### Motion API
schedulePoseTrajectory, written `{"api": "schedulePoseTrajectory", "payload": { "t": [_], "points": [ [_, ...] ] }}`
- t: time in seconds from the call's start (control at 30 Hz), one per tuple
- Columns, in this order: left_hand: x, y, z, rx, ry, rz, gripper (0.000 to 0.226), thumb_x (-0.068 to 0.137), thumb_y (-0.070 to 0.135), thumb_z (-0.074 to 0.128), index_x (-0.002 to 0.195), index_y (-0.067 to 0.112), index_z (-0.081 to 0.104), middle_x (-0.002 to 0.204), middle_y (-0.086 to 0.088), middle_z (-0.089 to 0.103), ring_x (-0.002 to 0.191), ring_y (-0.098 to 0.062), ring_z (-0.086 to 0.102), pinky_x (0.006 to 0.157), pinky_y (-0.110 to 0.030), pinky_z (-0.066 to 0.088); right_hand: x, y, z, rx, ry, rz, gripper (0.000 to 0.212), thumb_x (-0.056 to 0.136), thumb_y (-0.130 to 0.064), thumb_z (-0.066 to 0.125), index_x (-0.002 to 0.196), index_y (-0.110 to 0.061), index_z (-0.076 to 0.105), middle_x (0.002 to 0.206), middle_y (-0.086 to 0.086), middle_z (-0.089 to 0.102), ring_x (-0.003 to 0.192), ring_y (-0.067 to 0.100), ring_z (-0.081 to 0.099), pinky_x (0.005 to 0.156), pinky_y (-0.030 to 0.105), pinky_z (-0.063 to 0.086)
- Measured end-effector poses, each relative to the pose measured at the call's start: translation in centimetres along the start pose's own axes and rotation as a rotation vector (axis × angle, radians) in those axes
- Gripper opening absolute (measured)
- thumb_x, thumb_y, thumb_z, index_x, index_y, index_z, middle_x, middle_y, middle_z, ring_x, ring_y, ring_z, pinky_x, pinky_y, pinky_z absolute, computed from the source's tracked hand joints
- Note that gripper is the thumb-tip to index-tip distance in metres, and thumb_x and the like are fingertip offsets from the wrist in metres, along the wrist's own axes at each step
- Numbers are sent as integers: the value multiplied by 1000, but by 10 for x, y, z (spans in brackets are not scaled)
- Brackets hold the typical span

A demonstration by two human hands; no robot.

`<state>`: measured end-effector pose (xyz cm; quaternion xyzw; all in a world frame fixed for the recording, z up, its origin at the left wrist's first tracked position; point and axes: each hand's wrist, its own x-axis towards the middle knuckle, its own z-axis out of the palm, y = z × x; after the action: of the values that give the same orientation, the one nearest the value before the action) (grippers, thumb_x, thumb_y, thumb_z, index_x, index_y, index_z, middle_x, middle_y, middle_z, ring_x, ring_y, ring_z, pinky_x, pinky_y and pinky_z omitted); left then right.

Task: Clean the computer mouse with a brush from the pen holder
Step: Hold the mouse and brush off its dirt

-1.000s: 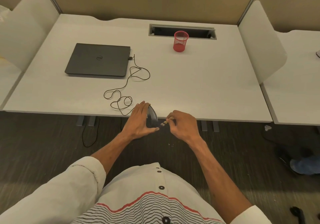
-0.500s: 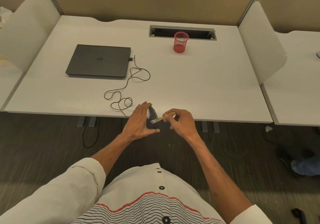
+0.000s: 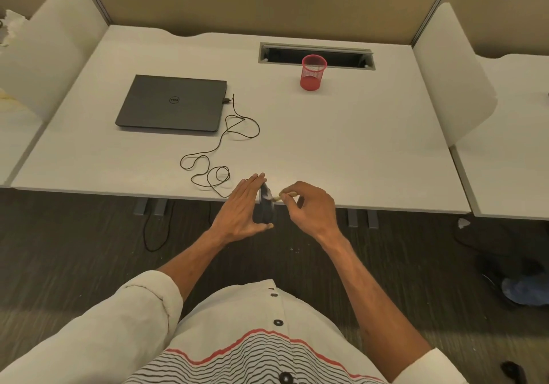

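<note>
My left hand [image 3: 242, 210] holds the dark computer mouse [image 3: 266, 207] on its side at the desk's front edge, fingers straight along its back and thumb under it. A small brush [image 3: 282, 196] with a pale wooden handle is pinched in my right hand [image 3: 312, 207], its tip touching the upper part of the mouse. The mouse's black cable [image 3: 219, 152] loops across the desk to the shut dark laptop [image 3: 172, 103]. The red mesh pen holder [image 3: 313, 72] stands upright at the back of the desk and looks empty.
The white desk [image 3: 341, 146] has a cable slot [image 3: 316, 56] behind the pen holder and white side dividers [image 3: 451, 86]. More cables hang under the desk over dark carpet. A dark shoe or bag [image 3: 517, 279] lies on the floor at right.
The brush tip has moved up along the mouse from its lower part to its upper part. My left hand keeps the mouse in about the same place.
</note>
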<state>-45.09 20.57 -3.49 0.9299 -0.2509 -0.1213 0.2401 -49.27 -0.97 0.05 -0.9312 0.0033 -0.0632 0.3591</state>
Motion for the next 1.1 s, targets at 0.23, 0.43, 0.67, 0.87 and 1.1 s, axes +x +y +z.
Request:
{"api": "schedulePoseTrajectory", "payload": {
  "t": [0.23, 0.43, 0.67, 0.87, 1.1],
  "points": [
    [-4, -3, 1, -70, 7, 7, 130, 83, 56, 88, 173, 13, 5, 183, -1, 1, 170, -18, 5, 140, -45, 8, 5, 12, -7, 170, 40, 88, 11, 100, -46, 72, 99, -38, 79, 95, -33, 71, 80, 7, 70, 75, 37, 65],
    [-5, -3, 1, -112, -10, 6, 132, 82, 58, 88, 173, 16, 2, 183, 3, -1, 170, -17, 6, 140, -46, 10, 11, 12, 2, 183, 36, 64, 15, 103, -47, 70, 114, -43, 79, 106, -43, 66, 87, 5, 70, 79, 35, 65],
    [-7, -6, -1, -147, -10, -1, 131, 82, 56, 89, 173, 14, 5, 183, 2, 0, 170, -19, 7, 139, -50, 14, 10, 16, 2, 106, -75, 99, 10, 97, -51, 70, 88, -50, 74, 82, -45, 62, 79, 2, 69, 79, 36, 65],
    [-7, -5, 0, -144, -19, 1, 129, 82, 56, 88, 173, 14, 6, 183, 4, -1, 170, -20, 9, 139, -49, 15, 9, 17, -1, 150, -17, 149, 14, 98, -47, 71, 85, -44, 76, 81, -34, 69, 76, 5, 70, 78, 38, 66],
    [-7, -5, -3, -130, -29, -11, 130, 82, 58, 88, 173, 15, 6, 183, 3, 0, 170, -19, 9, 139, -48, 15, 4, 4, 3, 187, 30, 41, 14, 100, -50, 70, 106, -40, 79, 98, -42, 66, 84, 5, 70, 73, 30, 64]
  ]
}}
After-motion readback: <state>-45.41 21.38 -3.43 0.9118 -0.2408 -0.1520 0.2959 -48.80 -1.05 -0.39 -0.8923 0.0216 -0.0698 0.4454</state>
